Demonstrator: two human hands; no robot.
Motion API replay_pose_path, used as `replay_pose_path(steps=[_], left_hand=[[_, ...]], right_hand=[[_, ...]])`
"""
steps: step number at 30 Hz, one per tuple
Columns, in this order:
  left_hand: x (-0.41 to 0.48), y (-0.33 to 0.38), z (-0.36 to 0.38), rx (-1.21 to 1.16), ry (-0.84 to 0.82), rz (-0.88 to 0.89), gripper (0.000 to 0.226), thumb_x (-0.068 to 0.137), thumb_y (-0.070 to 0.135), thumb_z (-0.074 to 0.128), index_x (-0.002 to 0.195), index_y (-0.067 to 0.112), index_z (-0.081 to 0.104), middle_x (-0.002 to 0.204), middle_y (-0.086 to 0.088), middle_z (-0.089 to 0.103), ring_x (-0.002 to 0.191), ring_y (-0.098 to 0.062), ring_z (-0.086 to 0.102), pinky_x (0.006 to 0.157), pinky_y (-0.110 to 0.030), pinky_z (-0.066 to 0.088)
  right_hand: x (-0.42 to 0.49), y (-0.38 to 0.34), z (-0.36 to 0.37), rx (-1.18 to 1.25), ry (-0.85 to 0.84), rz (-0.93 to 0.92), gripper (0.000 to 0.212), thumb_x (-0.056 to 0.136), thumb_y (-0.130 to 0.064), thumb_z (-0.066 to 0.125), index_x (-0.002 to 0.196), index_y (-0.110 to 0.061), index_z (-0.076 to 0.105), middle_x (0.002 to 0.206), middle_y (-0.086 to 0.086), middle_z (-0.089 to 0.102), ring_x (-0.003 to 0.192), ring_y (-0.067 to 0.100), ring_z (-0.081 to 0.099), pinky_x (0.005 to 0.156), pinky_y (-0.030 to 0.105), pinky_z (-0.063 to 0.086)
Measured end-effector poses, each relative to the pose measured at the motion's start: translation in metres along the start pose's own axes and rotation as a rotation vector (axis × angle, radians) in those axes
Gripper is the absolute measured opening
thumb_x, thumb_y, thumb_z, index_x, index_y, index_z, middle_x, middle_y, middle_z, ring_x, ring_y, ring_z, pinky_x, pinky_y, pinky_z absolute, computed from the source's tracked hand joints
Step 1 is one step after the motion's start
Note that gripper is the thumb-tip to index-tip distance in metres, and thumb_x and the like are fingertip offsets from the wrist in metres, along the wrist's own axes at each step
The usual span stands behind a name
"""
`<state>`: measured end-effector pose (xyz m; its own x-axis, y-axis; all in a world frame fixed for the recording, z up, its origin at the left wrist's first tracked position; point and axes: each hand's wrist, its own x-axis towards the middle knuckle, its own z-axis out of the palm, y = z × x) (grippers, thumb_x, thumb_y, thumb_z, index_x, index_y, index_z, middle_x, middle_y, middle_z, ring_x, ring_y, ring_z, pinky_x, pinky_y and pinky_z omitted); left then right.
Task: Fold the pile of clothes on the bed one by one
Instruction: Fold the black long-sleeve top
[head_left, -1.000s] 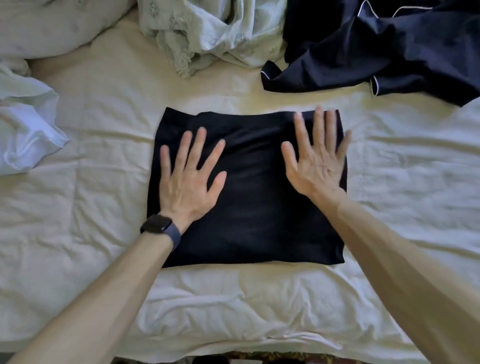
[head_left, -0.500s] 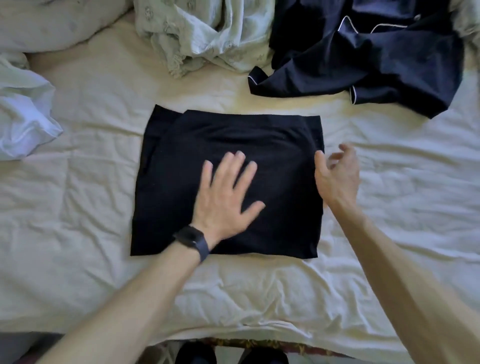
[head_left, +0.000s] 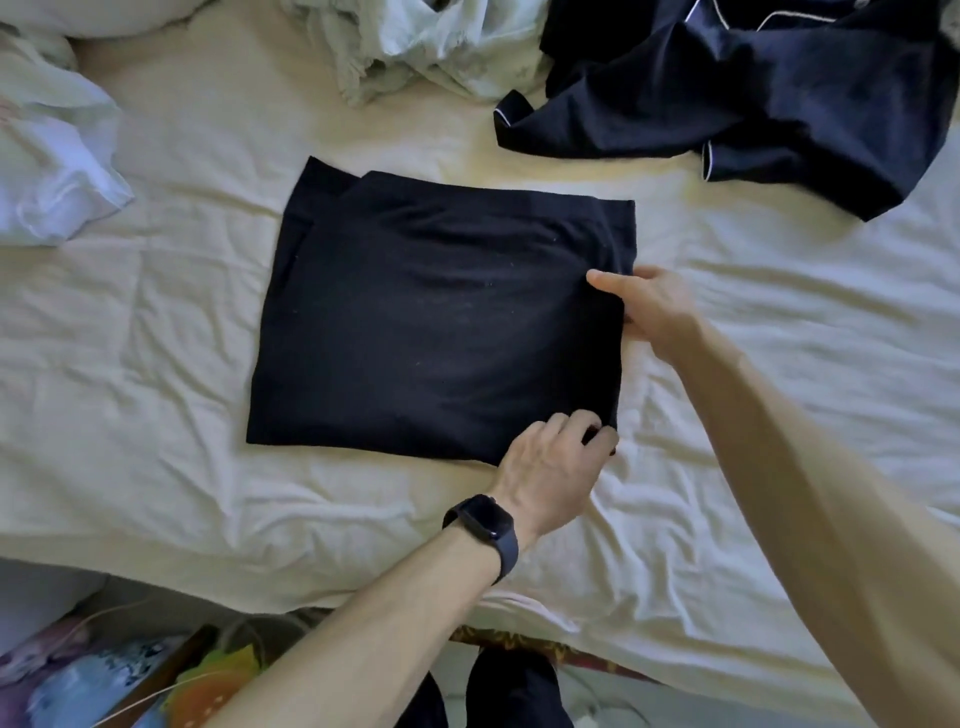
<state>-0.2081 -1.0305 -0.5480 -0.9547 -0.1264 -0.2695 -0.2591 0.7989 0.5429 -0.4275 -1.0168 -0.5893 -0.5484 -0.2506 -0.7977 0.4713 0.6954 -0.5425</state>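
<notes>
Folded black garment (head_left: 441, 322): lies flat in the middle of the bed, a rough rectangle several layers deep; one underlayer sticks out at the far left corner; the right edge is slightly lifted and puckered.
Handling, judged: soft, limp knit; light; not fragile; no stiffness of its own, so unsupported parts will sag and the layers may slide apart if only the top one is taken.
Where to hold, judged: along the right edge, at both corners, through all layers at once; that would carry the edge over evenly for a further fold to the left, or lift the stack whole.
Left hand (head_left: 550, 462): at the near right corner; fingers curled down onto the cloth, apparently pinching the corner; fingertips mostly hidden by the knuckles.
Right hand (head_left: 649, 306): at the far part of the right edge; thumb laid on top of the cloth, fingers out of sight beneath it; reads as a pinch on the edge.
Watch (head_left: 485, 525): dark, on the left wrist.
Bed sheet (head_left: 156, 338): cream, creased all over; likely to drag slightly on the cloth.
Navy garment (head_left: 753, 88): crumpled at the far right, white piping; unfolded; apart from the black one.
Pale green garment (head_left: 431, 47): bunched at the far edge; unfolded.
White cloth (head_left: 57, 171): bunched at the left.
</notes>
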Motion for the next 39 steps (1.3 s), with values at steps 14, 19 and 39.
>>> replay_pose_path(steps=[14,19,39], left_hand=[[-0.072,-0.031,-0.051,-0.888,0.661,-0.856,0.012,0.101,0.023,0.056,0.100,0.035,0.057,0.087,0.019,0.069,0.079,-0.007,0.067,0.068,-0.020,0.052],[-0.100,-0.088,-0.078,-0.970,0.748,-0.979,0.015,0.103,0.020,0.053,0.098,0.034,0.055,0.079,0.019,0.069,0.072,-0.007,0.067,0.065,-0.021,0.054],[-0.180,-0.258,-0.091,-0.770,0.163,-1.117,0.007,0.103,0.026,0.048,0.108,0.022,0.052,0.089,0.012,0.061,0.073,-0.006,0.059,0.055,-0.024,0.041]], right_hand=[[-0.024,-0.052,0.026,-0.156,0.211,-0.126,0.028,0.075,-0.019,0.068,0.100,-0.023,0.056,0.094,0.000,0.066,0.072,0.018,0.072,0.057,0.032,0.063],[-0.056,-0.098,0.108,-0.308,0.299,-0.360,0.039,0.071,-0.018,0.054,0.107,-0.026,0.041,0.083,-0.001,0.057,0.075,0.027,0.067,0.063,0.044,0.060],[-0.056,-0.135,0.348,-0.611,0.228,-0.420,0.031,0.091,-0.018,0.057,0.119,-0.014,0.046,0.102,0.001,0.059,0.099,0.026,0.057,0.078,0.034,0.041]])
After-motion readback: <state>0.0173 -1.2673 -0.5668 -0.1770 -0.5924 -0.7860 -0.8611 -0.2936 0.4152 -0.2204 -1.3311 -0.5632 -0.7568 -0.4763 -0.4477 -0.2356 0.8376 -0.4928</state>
